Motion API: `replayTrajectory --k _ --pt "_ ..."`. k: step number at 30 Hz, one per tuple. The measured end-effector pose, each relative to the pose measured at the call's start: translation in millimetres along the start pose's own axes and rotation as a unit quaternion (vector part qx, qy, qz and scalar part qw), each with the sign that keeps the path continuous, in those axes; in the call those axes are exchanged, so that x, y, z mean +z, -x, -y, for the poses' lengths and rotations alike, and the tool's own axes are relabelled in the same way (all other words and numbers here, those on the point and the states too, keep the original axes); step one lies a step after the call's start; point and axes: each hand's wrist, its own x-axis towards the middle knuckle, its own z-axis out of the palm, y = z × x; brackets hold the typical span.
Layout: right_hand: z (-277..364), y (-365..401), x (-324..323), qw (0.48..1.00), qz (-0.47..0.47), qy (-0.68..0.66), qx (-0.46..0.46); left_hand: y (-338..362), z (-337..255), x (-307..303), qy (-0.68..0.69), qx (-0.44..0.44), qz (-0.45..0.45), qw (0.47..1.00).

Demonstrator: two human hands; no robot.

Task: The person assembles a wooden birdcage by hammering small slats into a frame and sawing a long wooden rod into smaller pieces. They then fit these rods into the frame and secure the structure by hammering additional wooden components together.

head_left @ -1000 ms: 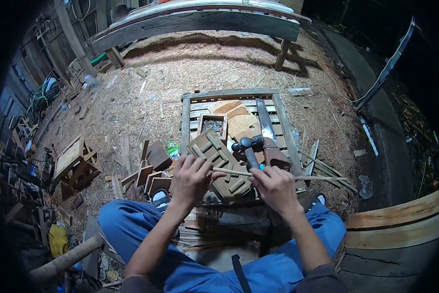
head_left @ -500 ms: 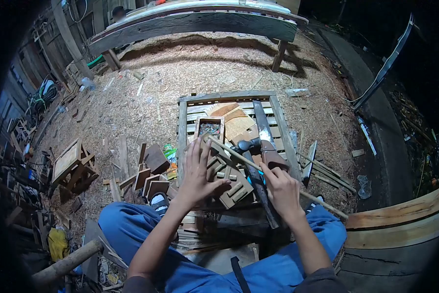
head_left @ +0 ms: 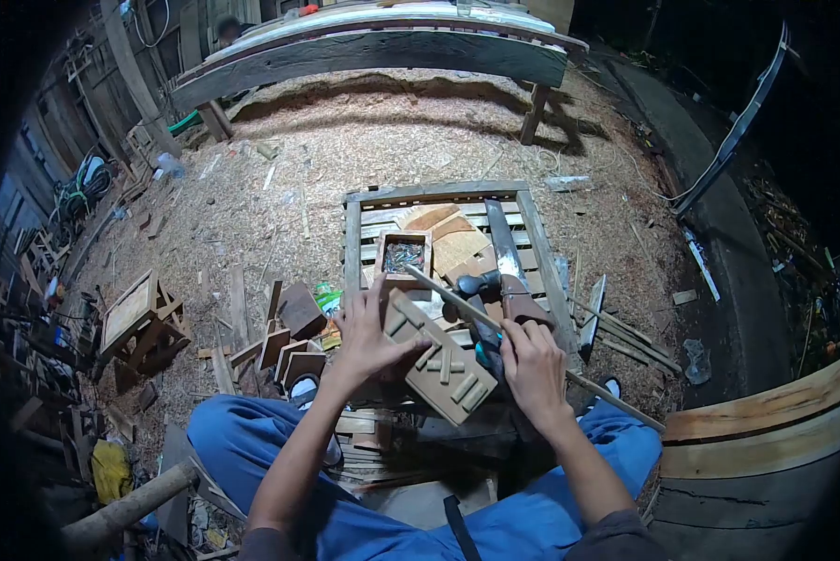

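My left hand point(head_left: 362, 348) grips a small flat wooden board point(head_left: 443, 365) at its left edge, thumb laid across the face. Short wooden strips lie on that face, some side by side. In my right hand point(head_left: 536, 367) is a long thin wooden stick point(head_left: 457, 301), whose far end rises above the board and whose near end runs past my right knee. Beyond the hands, a square wooden box point(head_left: 404, 254) holds small metal pieces that look like nails. A hammer point(head_left: 477, 282) and a handsaw point(head_left: 506, 248) lie just past my right hand.
The box and tools rest on a low slatted wooden frame point(head_left: 352, 245). Offcuts point(head_left: 298, 310) are piled to the left, near a small wooden stool point(head_left: 132, 309). A long workbench point(head_left: 373, 54) stands at the back. Wide planks point(head_left: 766, 411) lie at the right. Wood shavings cover the ground.
The board has been lowered and turned, so its face with the strips shows more fully. My left hand has shifted down a little. The stick's far end moved slightly right, uncovering the box.
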Motion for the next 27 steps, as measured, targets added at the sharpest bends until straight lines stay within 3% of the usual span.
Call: replayTrajectory --k 2,4,10,12,14,16,22,24,27 --pt "4 4 2 1.000 0.026 -0.007 -0.003 7 5 7 -0.016 -0.008 -0.001 1.000" --pt "3 9 8 0.999 0.032 -0.008 -0.014 8 4 0 -0.005 -0.022 0.059 0.998" --pt "1 10 13 0.998 0.019 0.030 -0.043 10 4 -4 -0.014 -0.015 0.048 0.999" --pt "2 10 14 0.998 0.017 0.022 -0.048 8 5 -7 0.093 0.018 0.015 0.995" --pt "3 8 11 0.999 0.014 0.017 -0.049 10 1 -9 0.091 0.036 -0.020 0.995" --pt "7 7 6 0.999 0.006 -0.039 -0.034 13 -5 -15 0.177 0.084 -0.064 0.979" --pt "13 7 -6 0.988 -0.020 -0.152 -0.034 34 -10 -25 0.211 0.114 -0.103 0.965" --pt "12 6 -7 0.987 -0.035 -0.144 -0.059 33 -13 -26 0.247 0.154 -0.167 0.942" --pt "14 6 -9 0.985 -0.046 -0.156 -0.064 35 -12 -32 0.202 0.115 -0.201 0.952"
